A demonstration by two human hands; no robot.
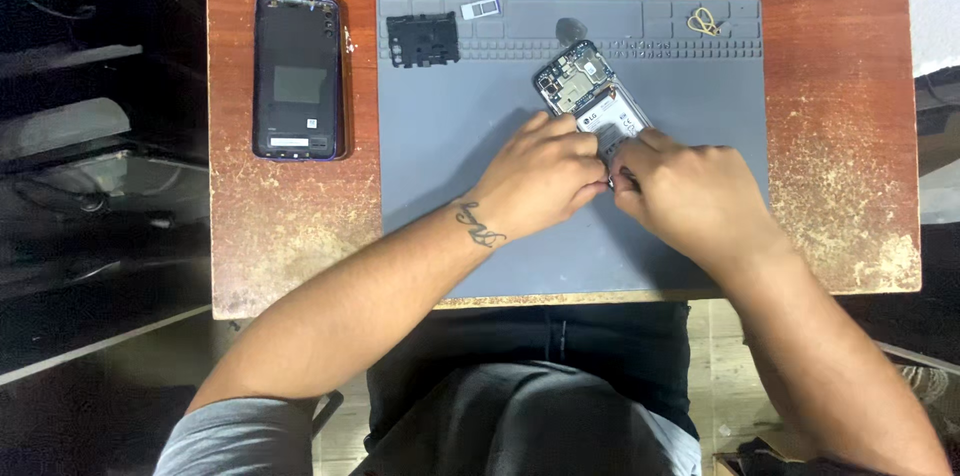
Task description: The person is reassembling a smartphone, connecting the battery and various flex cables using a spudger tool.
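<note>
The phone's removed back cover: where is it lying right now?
In the head view, the back cover lies inside-up on the bare wooden table, just off the left edge of the grey work mat, apart from both hands.

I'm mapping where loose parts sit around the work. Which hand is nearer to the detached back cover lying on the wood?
Left. The left hand is on the grey mat, to the right of the back cover; the right hand is farther right, beyond the opened phone.
</note>
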